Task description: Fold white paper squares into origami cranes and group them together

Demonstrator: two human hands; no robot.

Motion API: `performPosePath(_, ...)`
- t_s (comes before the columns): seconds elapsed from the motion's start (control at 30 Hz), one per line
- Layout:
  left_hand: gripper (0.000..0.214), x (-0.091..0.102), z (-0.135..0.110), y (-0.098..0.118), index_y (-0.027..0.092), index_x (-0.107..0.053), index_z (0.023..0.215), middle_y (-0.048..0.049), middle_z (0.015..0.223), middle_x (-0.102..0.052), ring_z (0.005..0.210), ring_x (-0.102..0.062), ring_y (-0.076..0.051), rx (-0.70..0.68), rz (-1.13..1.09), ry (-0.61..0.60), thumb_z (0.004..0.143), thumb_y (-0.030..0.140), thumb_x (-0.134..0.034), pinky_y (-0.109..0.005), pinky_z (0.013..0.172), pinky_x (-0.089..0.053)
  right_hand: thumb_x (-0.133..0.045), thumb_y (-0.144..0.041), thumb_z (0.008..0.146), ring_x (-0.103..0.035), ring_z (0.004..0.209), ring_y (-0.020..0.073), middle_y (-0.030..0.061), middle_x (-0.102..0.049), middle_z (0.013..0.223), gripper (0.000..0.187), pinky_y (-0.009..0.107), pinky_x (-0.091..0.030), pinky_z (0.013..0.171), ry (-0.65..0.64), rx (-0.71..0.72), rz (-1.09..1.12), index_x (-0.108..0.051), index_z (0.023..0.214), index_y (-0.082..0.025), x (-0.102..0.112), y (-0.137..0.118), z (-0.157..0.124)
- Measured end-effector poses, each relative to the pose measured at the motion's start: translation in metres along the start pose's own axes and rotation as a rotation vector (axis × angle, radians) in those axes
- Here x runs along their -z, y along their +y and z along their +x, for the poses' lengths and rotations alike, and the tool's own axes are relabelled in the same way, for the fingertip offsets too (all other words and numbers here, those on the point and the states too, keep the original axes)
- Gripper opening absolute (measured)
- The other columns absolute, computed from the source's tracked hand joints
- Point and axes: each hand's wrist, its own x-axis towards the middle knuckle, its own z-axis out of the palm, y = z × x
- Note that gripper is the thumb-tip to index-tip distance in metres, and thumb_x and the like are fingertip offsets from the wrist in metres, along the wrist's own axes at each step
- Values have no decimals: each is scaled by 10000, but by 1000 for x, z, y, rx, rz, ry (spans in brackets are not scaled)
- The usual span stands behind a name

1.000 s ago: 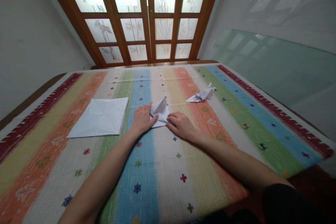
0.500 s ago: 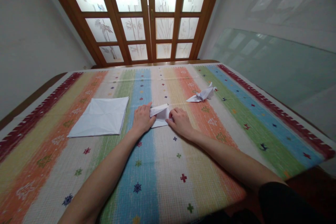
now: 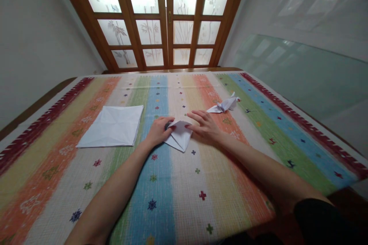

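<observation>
A small folded sheet of white paper (image 3: 181, 134) lies on the tablecloth in front of me, one corner pointing towards me and a flap raised at its far side. My left hand (image 3: 161, 129) grips its left edge, thumb on top and fingers curled behind. On the right edge rests the thumb of my right hand (image 3: 205, 124), whose other fingers are stretched out and apart above the cloth. Past that hand sits a folded white paper crane (image 3: 225, 105). To the left of my left hand lies a flat stack of creased white paper squares (image 3: 112, 127).
A striped, patterned tablecloth (image 3: 126, 206) covers the table. Wooden doors with frosted panes (image 3: 149, 32) stand beyond the far edge. Along the right wall leans a pale glass panel (image 3: 301, 72).
The folded paper has turned so a corner now points towards me, and its flap sits differently. My right hand's fingers have loosened and spread. The view has shifted slightly.
</observation>
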Motion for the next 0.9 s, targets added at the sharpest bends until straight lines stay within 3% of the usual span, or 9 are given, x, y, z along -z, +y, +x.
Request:
performPosePath(0.13, 370, 0, -1, 1, 201, -585, 1202, -90, 1191, -654, 1128, -573, -244, -44, 38, 80, 843, 292, -593, -437, 990, -434, -524, -202, 930, -477, 1266, 200, -18, -632, 1252, 186, 489, -341, 1088, -113, 84, 17, -664, 968, -318, 3, -3, 5)
performPosePath(0.27, 332, 2, -4, 6, 194, -611, 1133, -98, 1190, -637, 1128, -552, -249, -114, 101, 178, 832, 332, -638, -438, 986, -422, -482, -141, 930, -468, 1291, 203, 7, -626, 1270, 230, 498, -310, 1121, -107, 75, -78, -674, 932, -268, 5, -13, 5)
performPosePath(0.4, 155, 1, -6, 11, 210, -687, 959, -68, 1052, -679, 1018, -578, -235, -176, 149, 57, 856, 294, -606, -413, 925, -437, -499, -103, 904, -423, 1339, 250, 47, -596, 1308, 221, 557, -254, 1146, -33, 43, -166, -678, 876, -231, 2, -25, 3)
performPosePath(0.57, 189, -2, -6, 11, 230, -725, 902, -42, 1008, -714, 996, -589, -229, -197, 169, -126, 899, 291, -546, -407, 915, -429, -507, -109, 911, -360, 1385, 285, 80, -528, 1396, 201, 608, -232, 1134, -55, 74, -238, -669, 970, -214, 8, -31, 8)
performPosePath(0.73, 229, -1, -5, 11, 201, -738, 874, -44, 997, -730, 962, -595, -220, -210, 120, -113, 914, 261, -521, -397, 903, -441, -592, -129, 873, -333, 1392, 324, 83, -489, 1434, 132, 612, -236, 1120, -154, 48, -277, -696, 881, -210, 28, -23, 20)
performPosePath(0.9, 282, -4, -4, 10, 192, -739, 848, -49, 971, -730, 953, -600, -216, -189, 84, -87, 933, 308, -497, -395, 900, -447, -643, -196, 855, -339, 1379, 320, 68, -536, 1380, 108, 594, -103, 1164, -130, -10, -352, -719, 779, -206, 28, -24, 29)
